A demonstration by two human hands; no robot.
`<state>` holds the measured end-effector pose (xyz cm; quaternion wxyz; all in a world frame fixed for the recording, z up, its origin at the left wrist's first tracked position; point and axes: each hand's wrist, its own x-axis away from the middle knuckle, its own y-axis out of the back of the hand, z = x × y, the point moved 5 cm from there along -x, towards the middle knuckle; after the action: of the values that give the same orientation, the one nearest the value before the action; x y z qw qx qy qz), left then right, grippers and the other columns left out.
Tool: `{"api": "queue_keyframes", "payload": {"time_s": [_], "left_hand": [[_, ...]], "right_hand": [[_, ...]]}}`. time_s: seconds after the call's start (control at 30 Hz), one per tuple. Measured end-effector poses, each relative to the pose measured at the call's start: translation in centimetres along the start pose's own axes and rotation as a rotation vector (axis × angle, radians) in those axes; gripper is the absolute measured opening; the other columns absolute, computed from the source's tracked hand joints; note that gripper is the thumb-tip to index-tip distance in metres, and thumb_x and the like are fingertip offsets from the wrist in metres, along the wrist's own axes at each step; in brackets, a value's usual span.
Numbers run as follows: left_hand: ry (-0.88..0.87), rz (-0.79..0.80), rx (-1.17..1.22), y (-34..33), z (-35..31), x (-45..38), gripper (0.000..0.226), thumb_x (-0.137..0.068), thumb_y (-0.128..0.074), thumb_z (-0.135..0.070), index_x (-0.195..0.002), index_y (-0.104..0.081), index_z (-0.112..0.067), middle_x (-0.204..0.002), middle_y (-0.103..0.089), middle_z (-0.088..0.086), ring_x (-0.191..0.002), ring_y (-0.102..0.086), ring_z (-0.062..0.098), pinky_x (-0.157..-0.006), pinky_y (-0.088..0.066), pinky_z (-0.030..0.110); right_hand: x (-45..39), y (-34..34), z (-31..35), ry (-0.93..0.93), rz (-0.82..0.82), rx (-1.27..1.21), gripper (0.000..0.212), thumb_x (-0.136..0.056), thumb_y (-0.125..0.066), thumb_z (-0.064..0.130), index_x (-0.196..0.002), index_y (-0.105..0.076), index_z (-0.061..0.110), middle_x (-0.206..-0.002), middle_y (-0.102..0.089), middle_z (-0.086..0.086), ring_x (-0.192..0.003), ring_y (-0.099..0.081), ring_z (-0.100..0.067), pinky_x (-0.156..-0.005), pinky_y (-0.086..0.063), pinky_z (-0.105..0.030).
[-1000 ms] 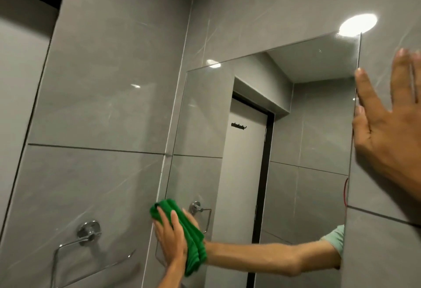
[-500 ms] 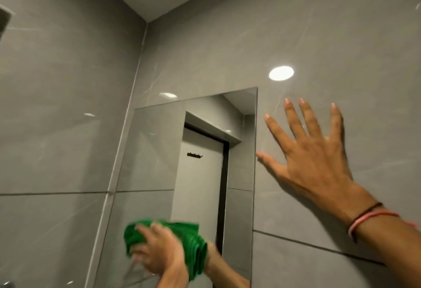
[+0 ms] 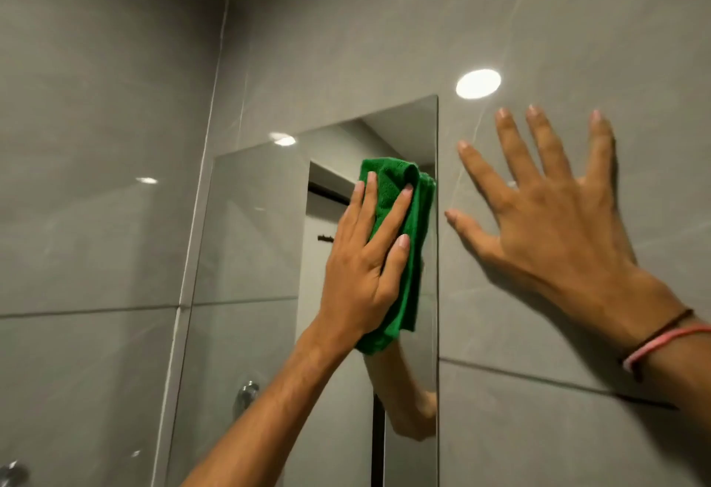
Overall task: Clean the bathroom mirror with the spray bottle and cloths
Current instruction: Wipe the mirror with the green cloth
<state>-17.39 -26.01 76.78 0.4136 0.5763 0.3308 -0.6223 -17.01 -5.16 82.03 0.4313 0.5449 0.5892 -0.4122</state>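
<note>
A frameless mirror hangs on the grey tiled wall. A folded green cloth lies flat against the upper right part of the glass, close to the mirror's right edge. My left hand presses on the cloth with fingers stretched out over it. My right hand is spread flat on the wall tile just right of the mirror, holding nothing; two thin bands circle its wrist. No spray bottle is in view.
The grey side wall meets the mirror wall at a corner on the left. A chrome fitting shows at the bottom left, and another appears reflected in the mirror. A bright light reflection glares on the tile.
My left hand has carried the green cloth up from the mirror's lower part to its upper right area. The view has shifted; my right hand stays flat on the wall.
</note>
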Motion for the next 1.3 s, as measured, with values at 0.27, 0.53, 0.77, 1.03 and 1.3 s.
{"api": "queue_keyframes", "payload": {"time_s": [0.27, 0.53, 0.77, 1.03, 1.3], "left_hand": [[0.671, -0.114, -0.089, 1.9, 4.6, 27.9, 0.060, -0.100, -0.029, -0.042, -0.154, -0.008, -0.057, -0.172, 0.000, -0.011, -0.160, -0.001, 0.011, -0.125, -0.023, 0.061], [0.899, -0.195, -0.103, -4.8, -6.0, 32.1, 0.022, -0.075, -0.061, 0.000, -0.096, -0.057, 0.006, -0.128, -0.053, 0.045, -0.111, -0.062, 0.065, -0.104, -0.046, 0.068], [0.892, -0.351, -0.220, -2.4, -4.2, 17.6, 0.046, -0.097, -0.055, -0.009, -0.142, -0.051, -0.002, -0.148, -0.040, 0.042, -0.135, -0.043, 0.062, -0.114, -0.035, 0.068], [0.299, -0.141, 0.082, -2.7, -9.6, -7.0, 0.080, -0.102, -0.034, -0.043, -0.160, 0.012, -0.014, -0.172, 0.011, 0.003, -0.160, 0.007, 0.018, -0.131, -0.002, 0.043], [0.005, -0.111, 0.383, -2.0, -11.0, -10.6, 0.078, -0.102, -0.039, -0.041, -0.159, 0.013, -0.029, -0.173, -0.007, 0.005, -0.160, -0.008, 0.011, -0.130, -0.019, 0.041]], "right_hand": [[0.1, -2.7, 0.1, -0.036, -0.115, -0.104, 0.088, -0.092, -0.022, 0.084, -0.167, -0.011, 0.039, -0.178, -0.016, -0.010, -0.163, -0.016, -0.039, -0.116, -0.028, -0.082], [0.1, -2.1, 0.1, 0.003, -0.060, -0.184, 0.088, -0.093, -0.021, 0.083, -0.167, -0.013, 0.036, -0.177, -0.018, -0.013, -0.162, -0.018, -0.041, -0.116, -0.025, -0.083], [1.1, 1.2, 0.2, -0.017, -0.020, -0.321, 0.070, -0.102, -0.035, 0.062, -0.160, -0.042, 0.023, -0.172, -0.030, -0.023, -0.162, -0.024, -0.036, -0.131, -0.017, -0.060], [-1.0, 4.4, -6.3, -0.334, -0.095, -1.019, 0.057, -0.099, -0.048, 0.048, -0.150, -0.053, 0.024, -0.150, -0.059, -0.011, -0.132, -0.059, -0.028, -0.108, -0.049, -0.036], [-7.4, 6.1, -8.4, -0.504, 0.219, -0.992, 0.058, -0.092, -0.073, 0.045, -0.140, -0.063, 0.013, -0.127, -0.073, -0.013, -0.114, -0.068, -0.033, -0.103, -0.055, -0.044]]}}
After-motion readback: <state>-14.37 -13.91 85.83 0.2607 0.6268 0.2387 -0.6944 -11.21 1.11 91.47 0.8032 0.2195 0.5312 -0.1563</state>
